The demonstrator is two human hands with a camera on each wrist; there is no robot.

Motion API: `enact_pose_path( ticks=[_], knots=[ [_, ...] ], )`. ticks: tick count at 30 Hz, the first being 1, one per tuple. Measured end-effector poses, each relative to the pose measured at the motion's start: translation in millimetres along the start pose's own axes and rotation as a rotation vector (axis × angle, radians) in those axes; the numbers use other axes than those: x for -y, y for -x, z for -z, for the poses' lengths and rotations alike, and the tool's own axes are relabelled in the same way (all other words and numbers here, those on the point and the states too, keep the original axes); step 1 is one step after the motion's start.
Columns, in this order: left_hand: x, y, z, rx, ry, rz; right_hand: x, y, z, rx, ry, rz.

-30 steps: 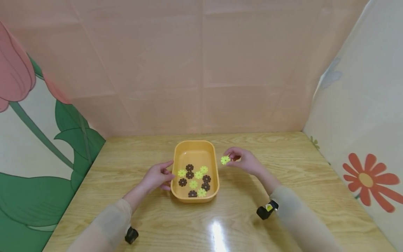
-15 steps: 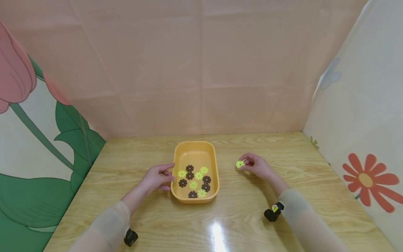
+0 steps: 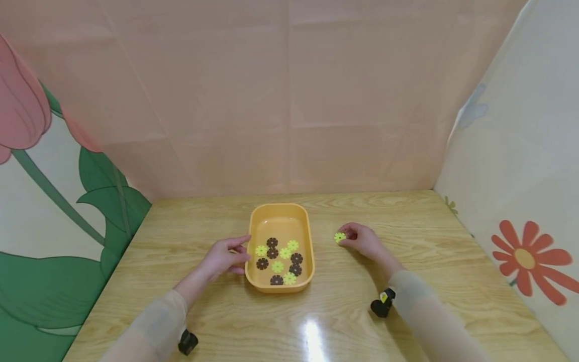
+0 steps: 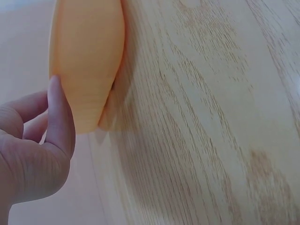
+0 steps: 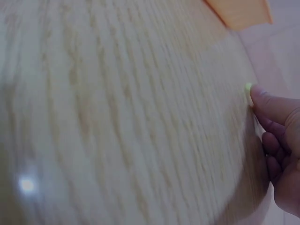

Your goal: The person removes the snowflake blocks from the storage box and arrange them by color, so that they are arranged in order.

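Note:
An orange tray (image 3: pixel 282 289) stands on the table and holds several yellow-green (image 3: pixel 277 266) and dark brown flower-shaped discs (image 3: pixel 262 263) with notched edges. My left hand (image 3: pixel 221 259) is at the tray's left side, thumb and index finger spread apart and touching its rim. In the left wrist view the thumb tip (image 4: pixel 55 86) lies against the tray edge (image 4: pixel 89 61). Right of the tray, my right hand (image 3: pixel 364 241) pinches a yellow-green flower-shaped disc (image 3: pixel 339 237) between thumb and fingers, close to the table. The right wrist view shows only a sliver of that disc (image 5: pixel 248 87).
The wood-grain table (image 3: pixel 217 322) reaches back to a pink-beige sheet (image 3: pixel 289 100). Patterned panels with a tulip (image 3: pixel 20 95) and a red flower (image 3: pixel 524 259) flank it at left and right. Each wrist wears a small black camera.
My right hand, pinching the yellow-green disc, has moved right and down from beside the tray, then slightly back left. The left hand and the tray have stayed in place.

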State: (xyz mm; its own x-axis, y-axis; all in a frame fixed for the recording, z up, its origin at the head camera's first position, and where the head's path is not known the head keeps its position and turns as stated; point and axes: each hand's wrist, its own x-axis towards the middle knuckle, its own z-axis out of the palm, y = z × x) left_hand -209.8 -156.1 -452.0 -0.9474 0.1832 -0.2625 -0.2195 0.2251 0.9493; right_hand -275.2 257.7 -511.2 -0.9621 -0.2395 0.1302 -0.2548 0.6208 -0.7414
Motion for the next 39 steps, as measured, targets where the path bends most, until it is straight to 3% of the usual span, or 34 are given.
enact_pose_path(
  ticks=[10,15,27,33,39],
  knots=[
    [-1.1,1.4,-1.5,0.004,0.0,-0.025,1.2,-3.7,-5.8,-0.063,0.099,0.101],
    [-2.4,2.7,-2.0,-0.004,-0.007,-0.025,1.0,-3.8,-6.0,-0.066,0.129,0.109],
    [-6.0,5.0,-5.3,-0.02,-0.02,-0.024,-7.3,2.5,-1.9,-0.107,-0.027,0.085],
    [-3.8,3.4,-5.4,-0.017,-0.019,-0.035,9.9,0.6,6.9,-0.093,-0.002,0.144],
    [-2.6,2.7,-4.7,-0.022,-0.025,-0.042,49.5,-3.6,8.4,0.001,0.018,0.241]
  ],
)
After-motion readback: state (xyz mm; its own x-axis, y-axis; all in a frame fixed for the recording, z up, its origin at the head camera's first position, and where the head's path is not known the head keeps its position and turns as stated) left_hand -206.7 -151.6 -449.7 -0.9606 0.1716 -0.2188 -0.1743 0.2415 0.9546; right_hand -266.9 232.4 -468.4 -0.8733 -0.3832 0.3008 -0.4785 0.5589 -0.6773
